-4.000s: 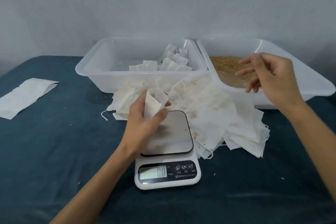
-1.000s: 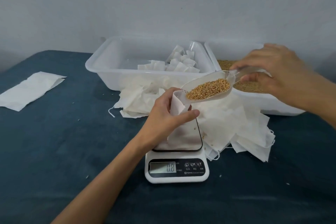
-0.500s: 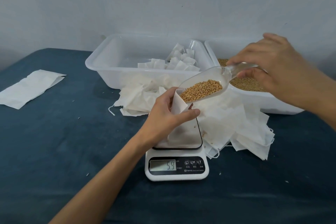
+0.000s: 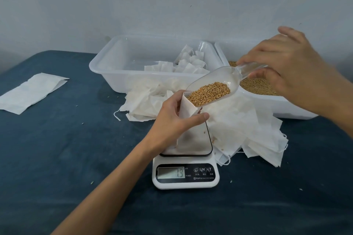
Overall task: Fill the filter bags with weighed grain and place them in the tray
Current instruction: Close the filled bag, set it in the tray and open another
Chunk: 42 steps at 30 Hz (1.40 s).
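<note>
My left hand (image 4: pixel 172 120) grips an open white filter bag (image 4: pixel 188 108) that stands on the plate of a white kitchen scale (image 4: pixel 186 175); its display reads 1.9. My right hand (image 4: pixel 286 66) pinches the handle of a clear plastic scoop (image 4: pixel 225 80) tilted down to the left, its lip at the bag's mouth. Brown grain (image 4: pixel 210 93) lies in the scoop's front. Behind the scale, a clear tray (image 4: pixel 114 78) holds several filled bags (image 4: pixel 191 63).
A second clear tub (image 4: pixel 286 108) with loose grain stands at the right. A heap of empty filter bags (image 4: pixel 248 129) lies between the tubs and the scale. A flat white bag (image 4: pixel 30 91) lies at the left on the dark blue cloth. Stray grains dot the cloth.
My right hand picked up a scoop of grain, brought it to the bag and tilted it lower. My left hand set the bag on the scale. The reading went from 0.0 to 1.9.
</note>
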Motion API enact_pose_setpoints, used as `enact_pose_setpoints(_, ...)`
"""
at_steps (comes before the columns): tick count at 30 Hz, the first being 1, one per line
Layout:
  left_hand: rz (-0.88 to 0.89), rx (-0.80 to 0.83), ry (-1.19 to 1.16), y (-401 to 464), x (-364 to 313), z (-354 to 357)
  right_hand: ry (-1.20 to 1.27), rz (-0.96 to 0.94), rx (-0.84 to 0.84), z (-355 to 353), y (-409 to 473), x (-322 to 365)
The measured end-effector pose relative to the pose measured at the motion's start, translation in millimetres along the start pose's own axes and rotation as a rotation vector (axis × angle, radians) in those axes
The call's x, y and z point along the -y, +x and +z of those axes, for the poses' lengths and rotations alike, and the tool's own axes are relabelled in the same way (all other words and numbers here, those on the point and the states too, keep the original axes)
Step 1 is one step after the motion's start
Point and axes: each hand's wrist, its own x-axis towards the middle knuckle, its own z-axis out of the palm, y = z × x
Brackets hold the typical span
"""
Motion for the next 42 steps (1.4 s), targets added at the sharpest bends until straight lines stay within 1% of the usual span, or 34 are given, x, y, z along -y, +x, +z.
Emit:
enact_pose_setpoints(12,-0.027,-0.021,-0.013,-1.2,-2.9,1.1,-0.031,-0.011,0.003,-0.9,0.4,6.6)
enact_pose_setpoints(20,0.001,-0.012,-0.001,0.4,-0.6,1.2,-0.04,-0.013,-0.002,-1.6,-0.7,6.4)
enact_pose_setpoints(42,-0.004,-0.016,-0.02,-0.5,-2.7,1.3,-0.052,-0.017,-0.008,-1.4,-0.8,6.1)
